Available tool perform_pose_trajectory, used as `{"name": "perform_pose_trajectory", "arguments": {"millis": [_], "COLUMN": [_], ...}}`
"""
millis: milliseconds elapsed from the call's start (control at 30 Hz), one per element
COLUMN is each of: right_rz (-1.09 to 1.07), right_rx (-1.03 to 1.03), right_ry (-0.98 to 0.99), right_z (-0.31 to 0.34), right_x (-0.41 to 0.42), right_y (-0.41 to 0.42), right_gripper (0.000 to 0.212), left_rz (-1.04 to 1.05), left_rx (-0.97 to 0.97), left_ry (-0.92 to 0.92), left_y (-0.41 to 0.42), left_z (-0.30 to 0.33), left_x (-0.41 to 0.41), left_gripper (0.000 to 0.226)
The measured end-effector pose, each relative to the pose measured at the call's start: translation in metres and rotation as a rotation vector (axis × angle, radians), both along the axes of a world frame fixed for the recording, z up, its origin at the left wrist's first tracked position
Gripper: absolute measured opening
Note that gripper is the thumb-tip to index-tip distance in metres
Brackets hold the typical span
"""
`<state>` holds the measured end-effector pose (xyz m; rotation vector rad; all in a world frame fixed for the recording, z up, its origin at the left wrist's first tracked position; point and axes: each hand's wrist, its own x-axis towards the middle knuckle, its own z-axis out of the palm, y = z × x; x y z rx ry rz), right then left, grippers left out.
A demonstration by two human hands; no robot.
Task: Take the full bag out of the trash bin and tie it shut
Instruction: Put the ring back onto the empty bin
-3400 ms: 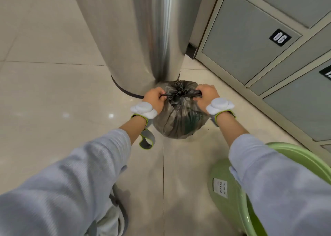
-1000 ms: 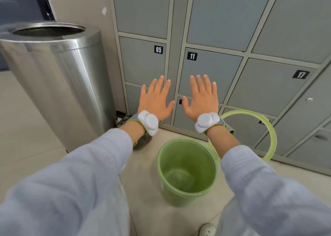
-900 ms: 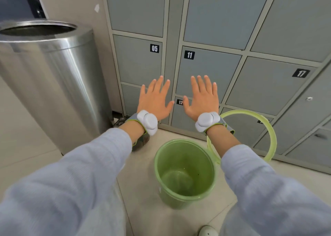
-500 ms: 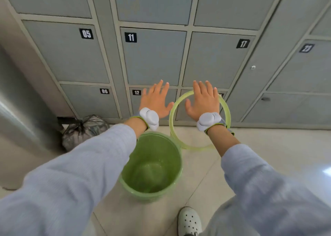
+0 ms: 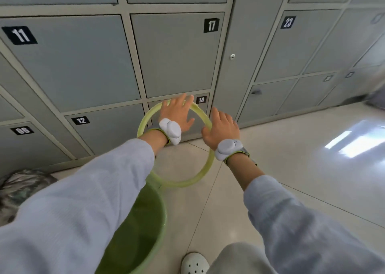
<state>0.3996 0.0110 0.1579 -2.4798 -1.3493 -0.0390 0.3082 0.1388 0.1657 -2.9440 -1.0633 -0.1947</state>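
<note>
Left hand [image 5: 177, 113] and right hand [image 5: 223, 128] hover spread, holding nothing, before the green ring [image 5: 205, 173]. The bag [image 5: 18, 186], seemingly tied, lies beside the green bin [image 5: 150, 221]

Empty hands spread, left hand [image 5: 177, 113], right hand [image 5: 223, 128], over green ring [image 5: 208, 169], green bin [image 5: 150, 232], tied bag [image 5: 18, 184] far left

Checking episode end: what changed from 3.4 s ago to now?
Both hands let go of the tied bag, now on the floor at far left. Left hand and right hand are open, reaching toward the green ring. The green bin remains empty.
</note>
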Motion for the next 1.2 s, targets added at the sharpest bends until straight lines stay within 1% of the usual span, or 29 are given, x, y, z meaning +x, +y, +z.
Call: {"name": "perform_pose_trajectory", "arguments": {"millis": [100, 133, 200, 300, 400, 600, 800, 933, 1067, 1100, 1200], "right_rz": [0.002, -0.059, -0.092, -0.096, -0.082, -0.048, 0.034, 0.114, 0.235, 0.251, 0.322], "right_rx": [-0.010, -0.034, -0.058, -0.042, -0.022, -0.007, -0.027, -0.047, -0.100, -0.116, -0.189], "right_ry": [0.021, 0.050, 0.067, 0.093, 0.090, 0.068, 0.093, 0.097, 0.104, 0.106, 0.116], "right_z": [-0.001, -0.019, -0.028, -0.028, -0.026, -0.002, 0.032, 0.047, 0.047, 0.046, 0.032], "right_x": [-0.003, 0.013, 0.014, 0.011, 0.010, -0.018, -0.073, -0.114, -0.173, -0.179, -0.217], "right_y": [0.006, 0.020, 0.023, 0.025, 0.023, 0.008, -0.015, -0.034, -0.056, -0.056, -0.065], "right_gripper": [0.054, 0.049, 0.039, 0.025, 0.017, 0.019, 0.021, 0.023, 0.024, 0.024, 0.025], "left_rz": [-0.017, -0.054, -0.075, -0.074, -0.067, -0.060, -0.001, 0.019, 0.086, 0.089, 0.136], "left_rx": [0.019, -0.016, -0.013, -0.010, -0.021, 0.004, 0.024, 0.040, 0.034, 0.028, 0.014], "left_ry": [0.016, 0.046, 0.052, -0.011, -0.086, -0.135, -0.151, -0.155, -0.158, -0.146, -0.115], "left_y": [0.009, 0.024, 0.025, 0.028, 0.026, 0.010, -0.021, -0.041, -0.068, -0.069, -0.091], "left_z": [0.002, -0.012, -0.021, -0.017, -0.017, 0.012, 0.046, 0.057, 0.050, 0.048, 0.027], "left_x": [-0.002, 0.021, 0.024, 0.026, 0.025, -0.011, -0.079, -0.131, -0.204, -0.211, -0.257], "left_gripper": [0.068, 0.066, 0.060, 0.049, 0.039, 0.032, 0.032, 0.029, 0.028, 0.029, 0.031]}}
